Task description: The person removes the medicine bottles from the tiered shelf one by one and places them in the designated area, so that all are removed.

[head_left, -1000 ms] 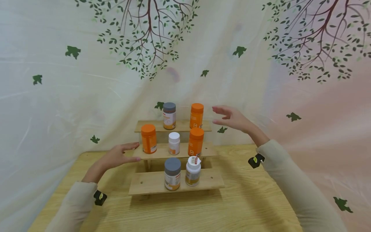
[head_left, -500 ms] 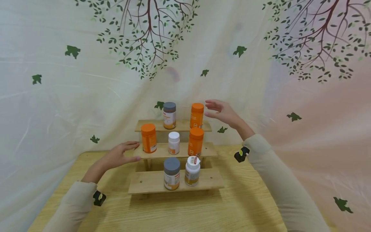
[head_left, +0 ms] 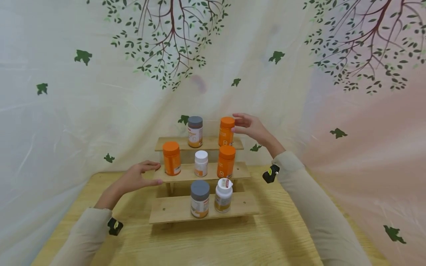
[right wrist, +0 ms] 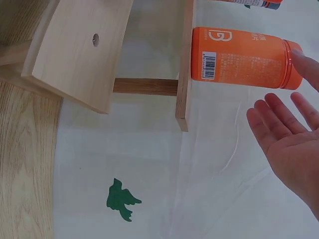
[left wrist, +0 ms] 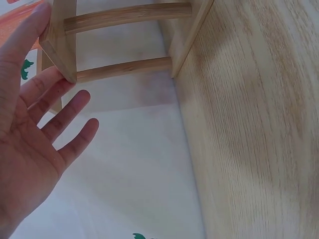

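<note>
A three-tier wooden display stand point(head_left: 186, 177) holds several supplement bottles. My left hand point(head_left: 133, 179) is at the left end of its middle tier, thumb and fingers set on opposite edges of the board. In the left wrist view, the fingertips point(left wrist: 67, 82) meet the board's corner while the lower fingers spread loose. At the top tier's right end stands an upright orange bottle point(head_left: 226, 132), lying sideways in the right wrist view. Beside it my right hand point(head_left: 254, 129) has its fingers apart. The thumb overlaps the orange lid point(right wrist: 294, 64); whether it touches cannot be told.
A grey-lidded bottle point(head_left: 195, 133) shares the top tier. The middle tier bears two orange bottles, left point(head_left: 171, 159) and right point(head_left: 226, 162), around a small white one point(head_left: 201, 163). Below stand a grey-lidded bottle point(head_left: 200, 199) and a white bottle point(head_left: 223, 195). A printed curtain point(head_left: 133, 92) hangs behind.
My right hand has moved left, up to the top tier's orange bottle. The left hand stays at the stand, and the bottles stand as before.
</note>
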The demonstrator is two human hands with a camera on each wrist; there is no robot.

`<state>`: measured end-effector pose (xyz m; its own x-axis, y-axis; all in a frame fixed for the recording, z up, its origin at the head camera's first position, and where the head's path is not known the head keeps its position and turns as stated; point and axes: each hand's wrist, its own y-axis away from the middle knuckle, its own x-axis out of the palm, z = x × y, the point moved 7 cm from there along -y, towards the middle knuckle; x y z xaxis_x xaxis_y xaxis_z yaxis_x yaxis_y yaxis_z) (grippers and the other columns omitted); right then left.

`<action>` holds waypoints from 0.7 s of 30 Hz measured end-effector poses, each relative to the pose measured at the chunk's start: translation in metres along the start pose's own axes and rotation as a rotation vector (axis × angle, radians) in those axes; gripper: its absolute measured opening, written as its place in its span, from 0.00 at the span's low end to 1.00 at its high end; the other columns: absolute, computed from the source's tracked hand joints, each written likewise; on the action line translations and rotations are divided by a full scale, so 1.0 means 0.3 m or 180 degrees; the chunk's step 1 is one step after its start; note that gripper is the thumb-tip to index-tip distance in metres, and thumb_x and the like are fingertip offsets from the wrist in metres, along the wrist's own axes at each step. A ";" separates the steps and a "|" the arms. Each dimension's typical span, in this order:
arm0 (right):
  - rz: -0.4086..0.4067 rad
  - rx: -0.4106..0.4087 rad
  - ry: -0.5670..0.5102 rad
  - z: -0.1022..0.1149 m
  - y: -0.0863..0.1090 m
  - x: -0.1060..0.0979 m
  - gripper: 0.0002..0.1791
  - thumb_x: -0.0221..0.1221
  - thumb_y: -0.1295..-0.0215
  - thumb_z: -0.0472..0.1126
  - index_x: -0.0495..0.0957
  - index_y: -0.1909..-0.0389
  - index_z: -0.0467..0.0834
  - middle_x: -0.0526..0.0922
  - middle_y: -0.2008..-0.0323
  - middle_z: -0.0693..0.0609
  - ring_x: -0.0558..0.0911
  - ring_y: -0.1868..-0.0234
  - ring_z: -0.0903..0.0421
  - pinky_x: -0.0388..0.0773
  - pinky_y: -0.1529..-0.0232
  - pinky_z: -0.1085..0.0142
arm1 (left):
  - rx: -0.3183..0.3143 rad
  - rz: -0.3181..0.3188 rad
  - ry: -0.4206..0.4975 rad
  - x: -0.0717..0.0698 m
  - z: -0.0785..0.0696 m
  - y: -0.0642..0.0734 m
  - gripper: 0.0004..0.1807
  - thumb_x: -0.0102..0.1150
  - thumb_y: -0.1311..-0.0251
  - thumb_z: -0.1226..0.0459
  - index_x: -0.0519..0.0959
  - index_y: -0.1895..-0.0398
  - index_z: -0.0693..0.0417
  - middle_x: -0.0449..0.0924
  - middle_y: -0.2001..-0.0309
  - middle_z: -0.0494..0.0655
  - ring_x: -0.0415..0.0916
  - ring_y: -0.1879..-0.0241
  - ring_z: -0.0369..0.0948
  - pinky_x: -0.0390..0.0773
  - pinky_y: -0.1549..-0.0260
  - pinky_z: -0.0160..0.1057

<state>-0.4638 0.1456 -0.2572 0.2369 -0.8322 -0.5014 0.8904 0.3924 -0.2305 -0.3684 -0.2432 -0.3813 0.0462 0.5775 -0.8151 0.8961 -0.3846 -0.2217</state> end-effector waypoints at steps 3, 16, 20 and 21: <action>-0.0002 0.0037 -0.0076 -0.005 -0.008 0.001 0.36 0.64 0.30 0.37 0.62 0.24 0.39 0.72 0.30 0.36 0.72 0.29 0.39 0.68 0.28 0.44 | -0.0025 -0.0018 0.0026 -0.002 0.002 -0.001 0.41 0.73 0.44 0.45 0.76 0.33 0.61 0.75 0.33 0.61 0.71 0.33 0.62 0.73 0.38 0.65; 0.0007 0.0149 -0.0315 -0.048 -0.031 0.020 0.38 0.65 0.32 0.35 0.62 0.23 0.42 0.73 0.31 0.35 0.73 0.31 0.39 0.67 0.27 0.45 | -0.0014 0.0006 0.0168 0.003 -0.001 0.003 0.40 0.73 0.42 0.48 0.74 0.31 0.62 0.73 0.31 0.61 0.68 0.31 0.63 0.72 0.38 0.66; 0.0004 0.0152 -0.0364 -0.055 -0.039 0.024 0.38 0.65 0.32 0.35 0.63 0.23 0.42 0.73 0.32 0.35 0.73 0.31 0.39 0.67 0.27 0.45 | -0.0025 -0.0010 0.0168 0.004 0.001 0.002 0.40 0.73 0.42 0.49 0.74 0.31 0.62 0.73 0.31 0.62 0.68 0.31 0.63 0.72 0.38 0.66; 0.0014 0.0145 -0.0364 -0.059 -0.043 0.026 0.38 0.65 0.32 0.35 0.63 0.23 0.42 0.74 0.32 0.35 0.73 0.32 0.39 0.67 0.27 0.45 | -0.0027 -0.0022 0.0163 0.004 0.002 0.003 0.40 0.73 0.42 0.49 0.74 0.31 0.62 0.73 0.32 0.61 0.68 0.31 0.63 0.72 0.38 0.66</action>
<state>-0.4803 0.1411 -0.2730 0.2812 -0.8708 -0.4033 0.9055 0.3800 -0.1890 -0.3678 -0.2431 -0.3827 0.0624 0.6163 -0.7850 0.9001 -0.3746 -0.2225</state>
